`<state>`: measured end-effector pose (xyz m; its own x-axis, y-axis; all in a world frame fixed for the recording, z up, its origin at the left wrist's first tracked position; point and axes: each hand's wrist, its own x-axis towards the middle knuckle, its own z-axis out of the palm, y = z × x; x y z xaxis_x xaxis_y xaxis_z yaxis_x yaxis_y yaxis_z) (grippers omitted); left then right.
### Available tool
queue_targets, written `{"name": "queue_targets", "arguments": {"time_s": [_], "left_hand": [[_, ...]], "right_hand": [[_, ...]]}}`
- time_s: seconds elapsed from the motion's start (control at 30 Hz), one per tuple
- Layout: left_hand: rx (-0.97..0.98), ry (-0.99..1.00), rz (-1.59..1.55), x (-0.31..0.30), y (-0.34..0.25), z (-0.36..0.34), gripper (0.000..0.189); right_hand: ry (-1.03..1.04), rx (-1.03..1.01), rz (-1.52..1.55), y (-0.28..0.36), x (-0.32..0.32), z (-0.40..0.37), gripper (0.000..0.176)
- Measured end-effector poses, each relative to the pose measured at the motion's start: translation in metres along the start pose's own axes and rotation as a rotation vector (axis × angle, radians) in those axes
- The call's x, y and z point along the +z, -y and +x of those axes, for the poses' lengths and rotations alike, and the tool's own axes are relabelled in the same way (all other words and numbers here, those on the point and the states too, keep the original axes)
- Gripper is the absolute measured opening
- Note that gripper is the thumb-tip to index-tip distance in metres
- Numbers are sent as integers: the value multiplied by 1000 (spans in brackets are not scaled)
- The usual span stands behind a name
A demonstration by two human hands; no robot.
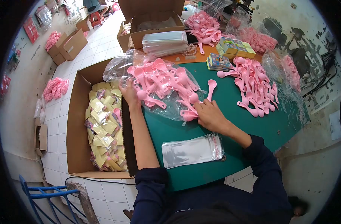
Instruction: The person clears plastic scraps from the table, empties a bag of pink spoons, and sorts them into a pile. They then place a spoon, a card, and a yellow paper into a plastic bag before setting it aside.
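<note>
A clear plastic bag [112,69] full of pink measuring spoons [155,76] lies on the green tabletop [249,134]. My left hand [130,93] is closed on the bag's left side, next to the carton. At the bag's lower right edge my right hand [210,115] has its fingers curled in on the plastic, close to several spoons; its fingertips are partly hidden. A single pink spoon [212,89] lies just beyond my right hand. Nearer to me is a stack of clear flat packets [191,150].
An open carton [75,123] holding yellow-backed packets [105,130] stands at the left. More loose pink spoons [256,86] are piled at the right, beside small boxes [218,62]. Behind are plastic sleeves [165,42] and an open box [155,26]. A blue metal frame [47,192] stands lower left.
</note>
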<state>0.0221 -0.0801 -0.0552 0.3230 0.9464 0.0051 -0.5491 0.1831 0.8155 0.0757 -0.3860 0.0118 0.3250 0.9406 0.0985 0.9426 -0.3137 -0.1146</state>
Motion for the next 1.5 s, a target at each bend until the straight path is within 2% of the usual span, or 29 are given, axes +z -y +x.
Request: {"name": "queue_targets", "arguments": {"time_s": [0.17,0.27,0.37,0.47,0.57,0.67,0.77,0.87,0.97,1.0,1.03,1.1,1.3,1.37,1.4,1.47,1.5], "left_hand": [[23,24,0,-2,3,4,56],[28,32,-16,-1,2,2,57],[23,20,-1,-3,4,5,57],[8,25,-1,-4,6,8,56],[1,38,-25,-3,6,8,54],[-8,40,-37,-4,4,5,52],[-3,39,-54,-5,3,7,50],[0,12,-38,-3,2,5,49],[-2,22,-25,-3,2,5,52],[-12,23,-25,-4,2,6,52],[-21,27,-22,-4,3,7,51],[-30,37,-7,-6,4,10,50],[-31,104,-58,-15,15,22,50],[-28,102,-47,-18,18,28,50],[-4,87,-39,-15,17,25,50],[7,90,-28,-15,16,24,50],[-5,108,-27,-16,17,24,50]], "right_hand": [[43,17,-141,-1,-6,-6,38],[-62,-127,-91,0,-8,-11,41],[-60,-199,-83,3,-9,-16,48],[-127,-114,-28,6,1,-19,50],[-68,-2,-38,12,3,-19,47],[-172,-46,18,13,7,-14,34],[-201,-67,-179,10,23,-17,32],[-262,-73,43,0,15,-30,20],[-211,154,613,-23,-16,-43,17],[-35,251,805,-40,-29,-48,19],[214,469,1130,-61,-36,-51,26],[80,452,1566,-76,-54,-58,31],[-183,457,1718,-160,-78,-66,43],[-252,530,1598,-200,-91,-64,44],[-261,397,1552,-199,-111,-58,45],[-303,372,1416,-227,-129,-50,45],[-333,476,1325,-272,-125,-54,45]]}}
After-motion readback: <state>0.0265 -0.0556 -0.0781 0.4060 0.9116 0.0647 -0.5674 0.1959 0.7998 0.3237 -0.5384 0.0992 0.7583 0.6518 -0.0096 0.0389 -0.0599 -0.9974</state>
